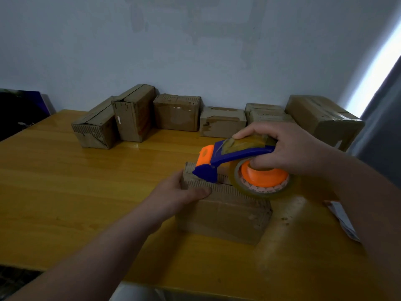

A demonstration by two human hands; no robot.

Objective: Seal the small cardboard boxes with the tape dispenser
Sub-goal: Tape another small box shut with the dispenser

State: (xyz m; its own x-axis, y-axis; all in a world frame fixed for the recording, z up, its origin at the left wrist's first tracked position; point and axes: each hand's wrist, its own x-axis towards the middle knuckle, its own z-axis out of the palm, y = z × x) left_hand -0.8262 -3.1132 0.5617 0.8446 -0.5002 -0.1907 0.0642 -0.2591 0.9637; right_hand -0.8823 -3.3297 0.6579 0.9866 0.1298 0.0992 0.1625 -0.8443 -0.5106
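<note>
A small cardboard box [225,216] lies on the yellow wooden table [65,187], right of centre. My left hand [180,194] grips its near-left top edge, thumb along the corrugated rim. My right hand [288,148] holds a blue and orange tape dispenser [230,157] carrying a roll of clear tape [262,181]. The dispenser's front end rests on the box's top at its far-left end. The roll hangs over the right part of the box top.
Several cardboard boxes [176,112] stand in a row along the wall at the table's back. A larger box [325,120] sits at the back right. A crumpled white paper strip [342,220] lies at the right edge. A dark object [19,109] leans at far left.
</note>
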